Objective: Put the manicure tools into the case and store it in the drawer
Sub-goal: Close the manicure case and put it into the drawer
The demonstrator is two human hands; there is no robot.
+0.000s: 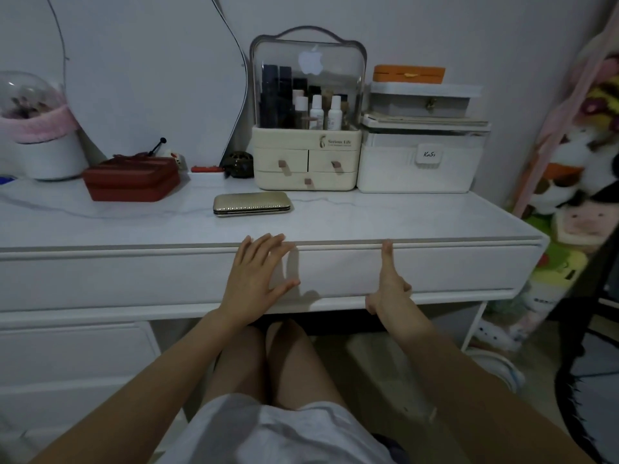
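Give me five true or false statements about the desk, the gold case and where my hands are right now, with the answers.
1. The gold case lies closed on the desk top. True.
2. The left hand holds the gold case. False: it rests flat with spread fingers on the drawer front, apart from the case.
3. The drawer is pulled wide open. False: its front sits flush under the desk edge.
4. The right hand is at the drawer front, one finger reaching its top edge. True.
5. The red box sits right of the gold case. False: it sits to the left.
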